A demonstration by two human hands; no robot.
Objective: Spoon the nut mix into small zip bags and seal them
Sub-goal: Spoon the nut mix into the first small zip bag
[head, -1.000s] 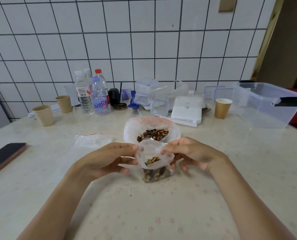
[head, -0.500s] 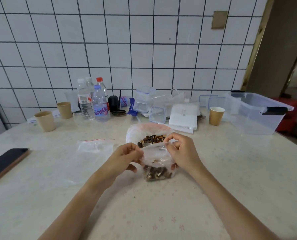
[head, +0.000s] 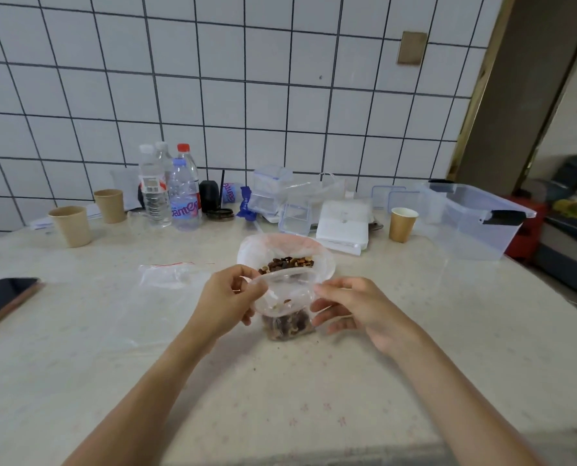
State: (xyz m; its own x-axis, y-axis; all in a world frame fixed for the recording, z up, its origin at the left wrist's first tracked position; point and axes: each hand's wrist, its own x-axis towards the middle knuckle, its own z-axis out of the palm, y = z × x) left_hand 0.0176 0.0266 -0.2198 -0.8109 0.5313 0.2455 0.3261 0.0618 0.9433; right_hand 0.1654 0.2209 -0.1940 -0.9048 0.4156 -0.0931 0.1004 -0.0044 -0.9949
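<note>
Clear small zip bag [head: 285, 307] part-filled with brown nut mix, mouth open on table [head: 112, 348]. My left hand [head: 228, 302] and right hand [head: 351, 307] pinch rim. Sealing left; spare flat bag [head: 167, 275] unfilled.

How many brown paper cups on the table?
3. Two brown paper cups stand at the far left, near the water bottles; one stands right, beside the clear plastic storage bin. Clutter may hide more.

Phone [head: 3, 302] cut by left edge; bottle labels [head: 183, 212] perhaps too blurred.
</note>
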